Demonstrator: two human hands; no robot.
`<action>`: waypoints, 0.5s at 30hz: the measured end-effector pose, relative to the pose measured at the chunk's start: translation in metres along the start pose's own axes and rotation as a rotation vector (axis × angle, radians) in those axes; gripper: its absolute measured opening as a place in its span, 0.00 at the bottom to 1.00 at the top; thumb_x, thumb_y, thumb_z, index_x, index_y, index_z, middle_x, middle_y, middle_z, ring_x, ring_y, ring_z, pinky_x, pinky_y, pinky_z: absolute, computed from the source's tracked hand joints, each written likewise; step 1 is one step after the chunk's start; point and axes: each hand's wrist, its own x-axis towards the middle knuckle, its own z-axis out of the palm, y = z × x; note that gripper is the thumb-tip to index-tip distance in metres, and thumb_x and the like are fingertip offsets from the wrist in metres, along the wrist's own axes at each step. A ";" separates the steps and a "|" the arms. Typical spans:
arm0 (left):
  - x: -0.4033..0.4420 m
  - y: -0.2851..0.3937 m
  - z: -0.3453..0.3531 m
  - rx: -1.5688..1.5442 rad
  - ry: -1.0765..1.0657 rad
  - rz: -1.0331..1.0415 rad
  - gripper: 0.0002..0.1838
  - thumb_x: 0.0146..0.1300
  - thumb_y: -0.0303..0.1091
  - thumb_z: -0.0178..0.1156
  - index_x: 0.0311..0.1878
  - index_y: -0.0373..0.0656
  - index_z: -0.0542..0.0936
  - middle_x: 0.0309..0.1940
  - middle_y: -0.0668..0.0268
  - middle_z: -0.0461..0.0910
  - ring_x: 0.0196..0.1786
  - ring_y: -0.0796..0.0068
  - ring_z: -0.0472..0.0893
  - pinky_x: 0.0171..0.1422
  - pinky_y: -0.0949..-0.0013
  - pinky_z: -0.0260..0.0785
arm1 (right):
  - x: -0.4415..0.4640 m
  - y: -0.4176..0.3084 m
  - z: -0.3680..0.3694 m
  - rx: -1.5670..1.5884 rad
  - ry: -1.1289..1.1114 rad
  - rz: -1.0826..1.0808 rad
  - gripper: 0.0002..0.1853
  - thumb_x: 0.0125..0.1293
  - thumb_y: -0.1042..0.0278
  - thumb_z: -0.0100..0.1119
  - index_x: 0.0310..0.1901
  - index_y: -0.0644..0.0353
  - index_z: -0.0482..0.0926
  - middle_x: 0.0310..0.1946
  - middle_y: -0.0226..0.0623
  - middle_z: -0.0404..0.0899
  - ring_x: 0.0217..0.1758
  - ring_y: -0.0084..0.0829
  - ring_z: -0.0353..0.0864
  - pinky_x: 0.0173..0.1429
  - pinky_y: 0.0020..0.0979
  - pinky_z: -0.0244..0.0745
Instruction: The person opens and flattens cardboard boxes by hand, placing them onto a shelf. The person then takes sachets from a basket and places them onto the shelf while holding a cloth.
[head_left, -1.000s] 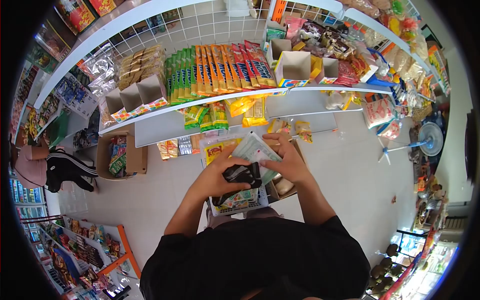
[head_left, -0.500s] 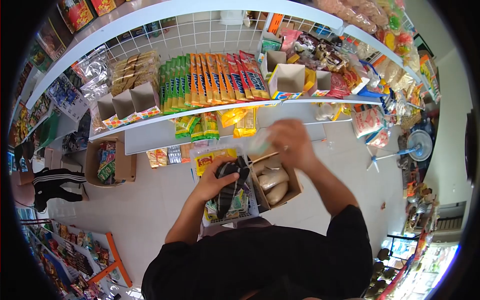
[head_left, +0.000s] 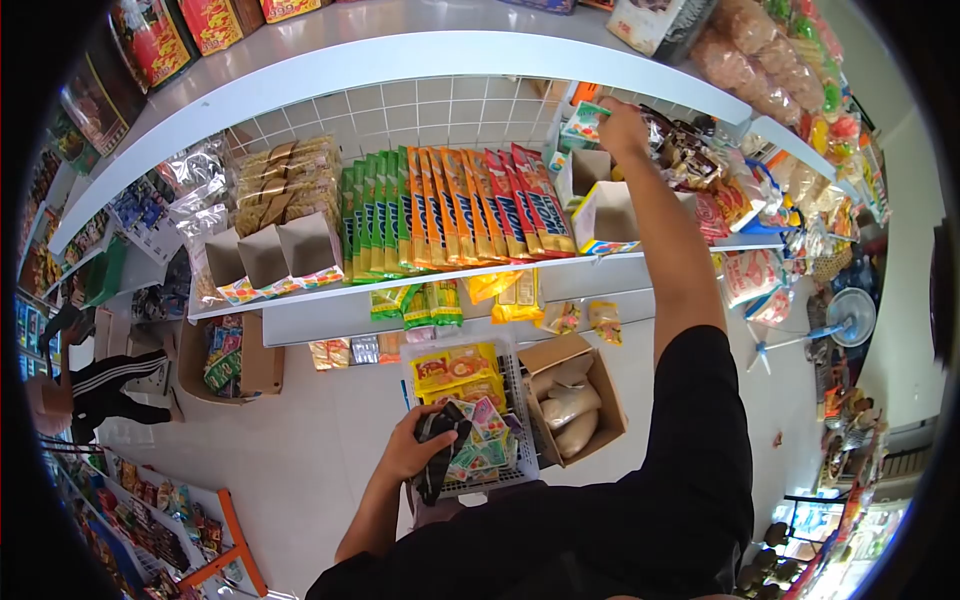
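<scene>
My left hand (head_left: 415, 447) is wrapped round a dark, crumpled cloth-like item (head_left: 438, 462) at the left side of a white basket (head_left: 528, 440). Yellow packets (head_left: 458, 372) and several small green-and-white sachets (head_left: 480, 455) lie in that basket. My right hand (head_left: 624, 128) reaches to the back of the shelf and grips a green-and-white sachet (head_left: 586, 121), above a small open carton (head_left: 590, 170). To the left of this carton stand rows of green (head_left: 375, 215), orange (head_left: 455, 205) and red packets (head_left: 535, 200).
A cardboard box (head_left: 612, 425) with filled bags sits right of the basket. Another cardboard box (head_left: 262, 370) stands on the floor at left, near a person in black striped trousers (head_left: 120, 388). The shelf edge (head_left: 400, 280) runs across; a fan (head_left: 850, 315) stands at right.
My right hand has moved from beside my left hand up to the back shelf, carrying the sachet. My left hand keeps the dark item, now lower over the basket. The view has shifted.
</scene>
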 end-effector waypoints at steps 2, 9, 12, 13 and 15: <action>0.004 0.002 -0.007 0.006 0.002 -0.023 0.27 0.56 0.33 0.73 0.57 0.37 0.75 0.46 0.63 0.81 0.48 0.77 0.79 0.54 0.70 0.73 | -0.001 -0.007 0.002 -0.184 -0.135 -0.006 0.09 0.63 0.58 0.60 0.43 0.45 0.82 0.44 0.41 0.84 0.52 0.44 0.82 0.56 0.48 0.74; 0.019 0.008 -0.019 0.004 0.015 -0.064 0.29 0.56 0.34 0.73 0.58 0.36 0.74 0.47 0.60 0.82 0.49 0.75 0.80 0.56 0.70 0.73 | 0.007 -0.014 0.031 -0.173 -0.120 0.040 0.10 0.63 0.57 0.60 0.45 0.43 0.83 0.43 0.38 0.85 0.50 0.43 0.83 0.57 0.45 0.74; 0.025 0.007 -0.018 0.021 0.012 -0.048 0.28 0.56 0.33 0.73 0.58 0.37 0.73 0.46 0.61 0.81 0.48 0.75 0.80 0.55 0.69 0.74 | 0.011 -0.016 0.031 -0.099 -0.109 0.055 0.11 0.62 0.56 0.61 0.46 0.42 0.84 0.43 0.39 0.85 0.49 0.42 0.84 0.56 0.43 0.74; 0.026 0.006 -0.018 0.026 0.006 -0.050 0.28 0.56 0.33 0.73 0.58 0.37 0.73 0.46 0.61 0.81 0.48 0.75 0.80 0.55 0.69 0.74 | 0.012 -0.016 0.031 -0.103 -0.093 0.056 0.11 0.62 0.56 0.61 0.46 0.42 0.84 0.43 0.39 0.85 0.49 0.42 0.84 0.56 0.43 0.74; 0.029 0.001 -0.016 0.022 0.001 -0.034 0.28 0.56 0.33 0.73 0.58 0.37 0.73 0.46 0.61 0.81 0.48 0.75 0.80 0.55 0.69 0.73 | 0.010 -0.016 0.031 -0.107 -0.076 0.064 0.12 0.62 0.56 0.61 0.46 0.42 0.84 0.43 0.40 0.85 0.49 0.42 0.84 0.55 0.43 0.75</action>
